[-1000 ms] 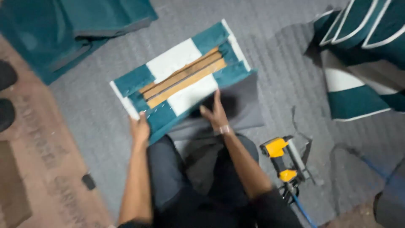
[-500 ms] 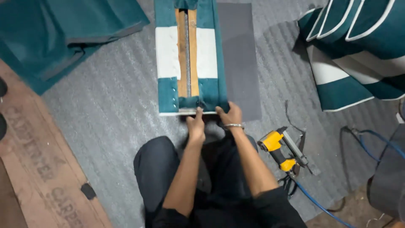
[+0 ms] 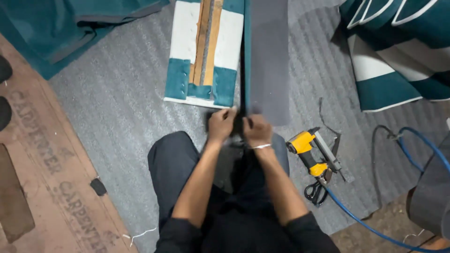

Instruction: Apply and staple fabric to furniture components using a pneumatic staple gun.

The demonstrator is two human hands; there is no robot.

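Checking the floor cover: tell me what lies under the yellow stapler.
The yellow stapler rests on grey ribbed matting, black scissors beside it. Whatever lies beneath the matting is hidden.

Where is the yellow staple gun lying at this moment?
In the head view, the yellow staple gun lies on the grey floor mat on the person's right side, just beside the right hand, with black scissors next to it.

To my right a yellow staple gun point(image 3: 313, 152) lies on the grey floor mat point(image 3: 117, 107), black scissors point(image 3: 315, 191) just beside it and a blue hose point(image 3: 375, 225) trailing away. Teal-and-white cushions point(image 3: 398, 51) sit far right; teal fabric point(image 3: 65, 28) lies upper left.
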